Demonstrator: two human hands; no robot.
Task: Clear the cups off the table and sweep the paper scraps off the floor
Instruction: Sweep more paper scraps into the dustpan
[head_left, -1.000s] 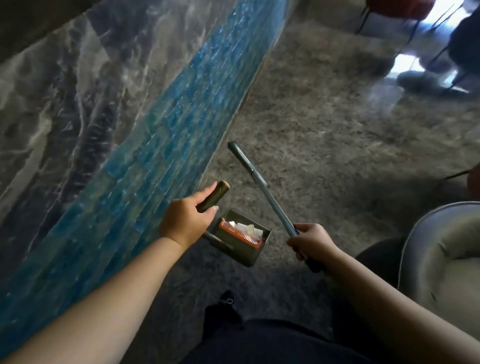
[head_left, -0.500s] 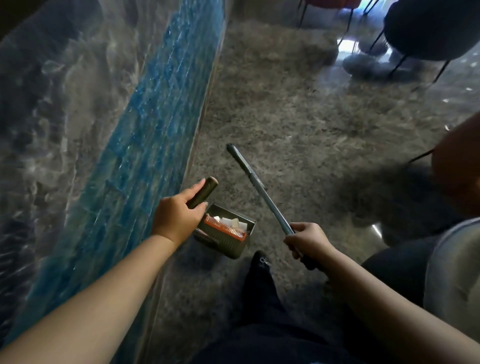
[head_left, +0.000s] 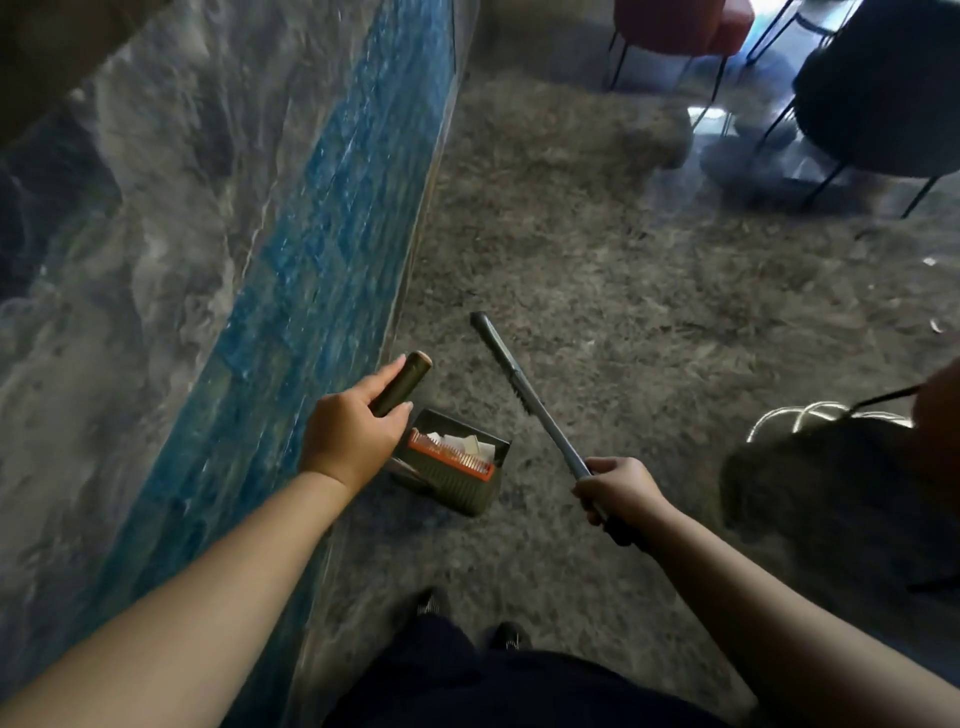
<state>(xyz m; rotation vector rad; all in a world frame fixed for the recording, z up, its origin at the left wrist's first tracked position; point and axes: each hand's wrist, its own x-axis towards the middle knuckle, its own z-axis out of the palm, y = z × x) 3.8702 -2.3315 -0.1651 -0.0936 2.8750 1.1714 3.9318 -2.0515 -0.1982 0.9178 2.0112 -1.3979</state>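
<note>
Gripping the dustpan handle (head_left: 401, 383) in my left hand (head_left: 353, 436), I am holding the green dustpan (head_left: 457, 480), white paper scraps (head_left: 460, 446) lying inside, above the speckled floor (head_left: 623, 270), while my right hand (head_left: 615, 491) at four o'clock is clasping the broom handle (head_left: 524, 397) pointing toward eleven o'clock.

Pretty dim on my feed overall. The only real light spills in from far beyond the hands, up and to the right, leaving blown-out glare on the glossy floor (head_left: 706, 111) under the chairs (head_left: 883, 104). A soft shadow pools under the dustpan (head_left: 457, 467). The wall (head_left: 208, 234) is smeared with motion blur, and the edges bend with fisheye stretch. Everything looks soft and grainy.
</note>
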